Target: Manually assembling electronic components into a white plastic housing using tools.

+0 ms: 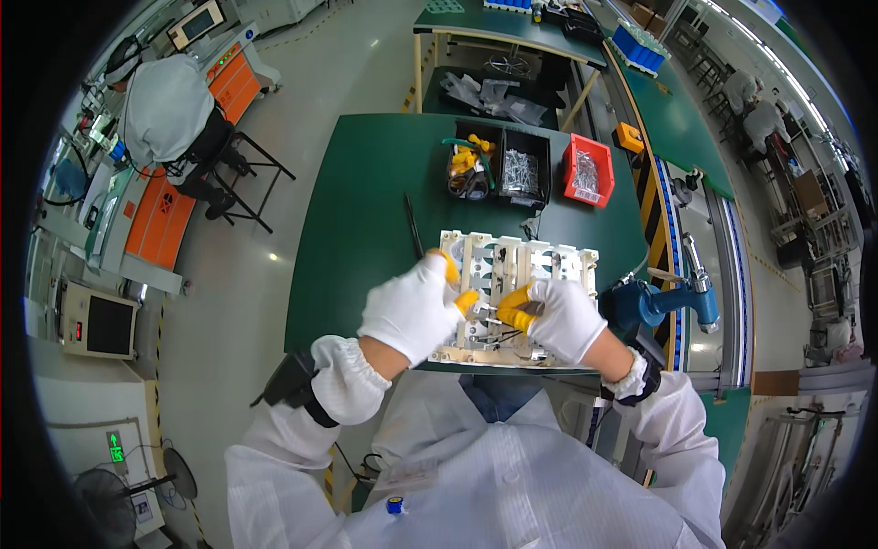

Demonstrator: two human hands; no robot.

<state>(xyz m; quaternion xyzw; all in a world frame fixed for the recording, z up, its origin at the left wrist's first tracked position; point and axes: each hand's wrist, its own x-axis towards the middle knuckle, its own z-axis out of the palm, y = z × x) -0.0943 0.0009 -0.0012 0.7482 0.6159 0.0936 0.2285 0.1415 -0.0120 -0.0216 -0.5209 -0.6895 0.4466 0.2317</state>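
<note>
On the green bench in front of me lies a cream plastic frame [518, 259] with rows of slots and small metal parts. My left hand [409, 309], in a white glove with yellow fingertips, reaches over its left edge; thumb and forefinger are spread apart. Gloved the same way, my right hand [564, 320] is over the frame's middle, its fingertips pinched together. Small white pieces and thin dark wires [505, 337] show near these fingertips, but what they grip cannot be made out. A blue power tool [645, 304] lies just right of the frame.
Behind the frame stand a black bin [474, 165] of yellow-handled tools, a black bin of screws [520, 172] and a red bin of screws [586, 174]. A thin black tool [413, 225] lies left of them. A conveyor line [681, 265] runs along the right. A co-worker [174, 114] sits far left.
</note>
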